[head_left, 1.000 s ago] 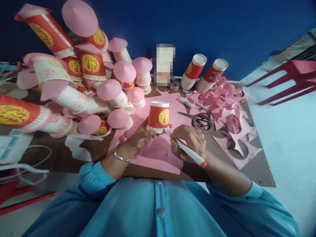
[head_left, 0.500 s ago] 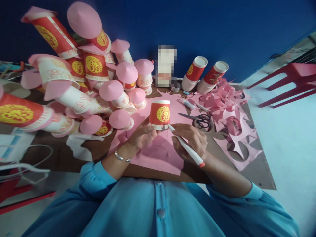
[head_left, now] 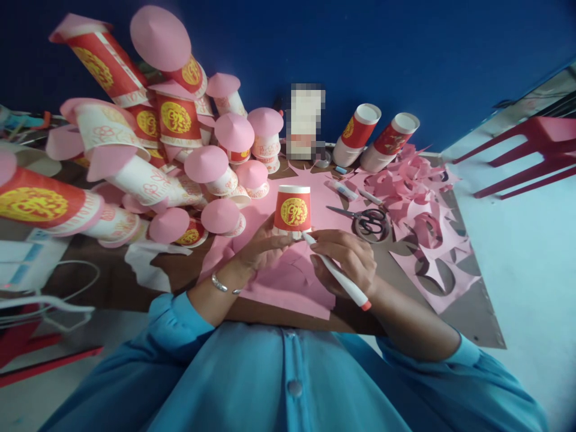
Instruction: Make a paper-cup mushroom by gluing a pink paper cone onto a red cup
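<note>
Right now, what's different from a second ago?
The cup has turned a little: its yellow picture slid left, from nearer the right side to the middle. Nothing was grabbed or let go: the left hand still holds the cup, and the right hand still holds the pen. The scissors stayed put.
</note>
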{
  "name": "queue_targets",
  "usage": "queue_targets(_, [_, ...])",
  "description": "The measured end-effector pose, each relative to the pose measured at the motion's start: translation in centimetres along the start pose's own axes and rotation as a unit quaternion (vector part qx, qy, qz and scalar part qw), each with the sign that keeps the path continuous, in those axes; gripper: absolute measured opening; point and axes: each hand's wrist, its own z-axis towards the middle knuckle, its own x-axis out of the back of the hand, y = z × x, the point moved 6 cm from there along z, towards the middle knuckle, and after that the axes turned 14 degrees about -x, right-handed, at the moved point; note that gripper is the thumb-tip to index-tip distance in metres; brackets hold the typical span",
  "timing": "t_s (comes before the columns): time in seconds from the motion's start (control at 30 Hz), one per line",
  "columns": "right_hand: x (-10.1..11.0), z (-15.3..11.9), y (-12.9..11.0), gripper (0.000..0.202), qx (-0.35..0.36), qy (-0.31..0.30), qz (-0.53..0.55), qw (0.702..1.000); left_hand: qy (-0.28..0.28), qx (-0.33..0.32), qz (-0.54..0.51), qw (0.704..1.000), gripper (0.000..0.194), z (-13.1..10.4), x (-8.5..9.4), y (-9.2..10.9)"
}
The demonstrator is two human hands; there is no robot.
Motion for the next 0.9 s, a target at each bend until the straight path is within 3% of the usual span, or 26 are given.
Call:
queue_targets(0.23, [0.4, 0.2, 0.0, 0.017, -0.01, 0.008, -0.018, 1.0, -0.065, -0.046, -0.032, 0.996, 0.059, 0.0, -0.9, 0.8])
queue_targets(0.47, [0.2, 0.2, 0.1, 0.021, -0.016, -0.003, -0.021, 1.0, -0.046, -0.037, -0.03, 0.998, 0.07, -0.1, -1.1, 0.9])
queue_targets(0.9, [0.2, 0.3, -0.1, 0.016, -0.006, -0.003, -0.005, 1.0, -0.056, -0.038, -0.042, 0.997, 0.072, 0.0, -0.7, 0.7])
